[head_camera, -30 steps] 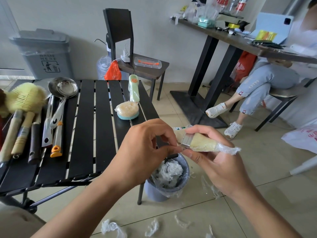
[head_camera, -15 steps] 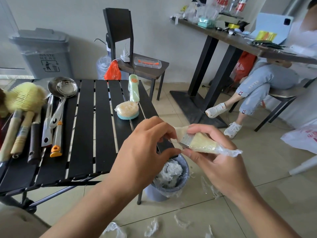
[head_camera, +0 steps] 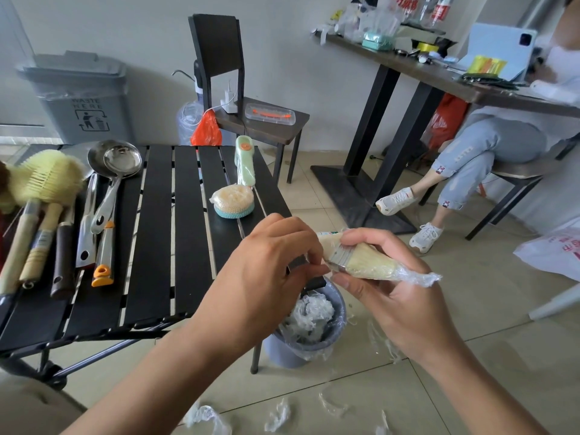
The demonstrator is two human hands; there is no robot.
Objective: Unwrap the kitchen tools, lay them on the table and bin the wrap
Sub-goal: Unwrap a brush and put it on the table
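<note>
Two hands over the bucket (head_camera: 337, 306) — right hand (head_camera: 395, 296) closed around a wrapped brush (head_camera: 361, 260), left hand (head_camera: 266, 277) pinching its cling film (head_camera: 417, 278) at the metal band. Beside the bucket, the black table (head_camera: 157, 246) carries unwrapped spoons (head_camera: 116, 171) and brushes.

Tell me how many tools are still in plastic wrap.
3. The pastry brush held in both hands over the small bin; the round sponge and the green-handled tool at the black table's far right. More may be hidden off-frame, left.
</note>
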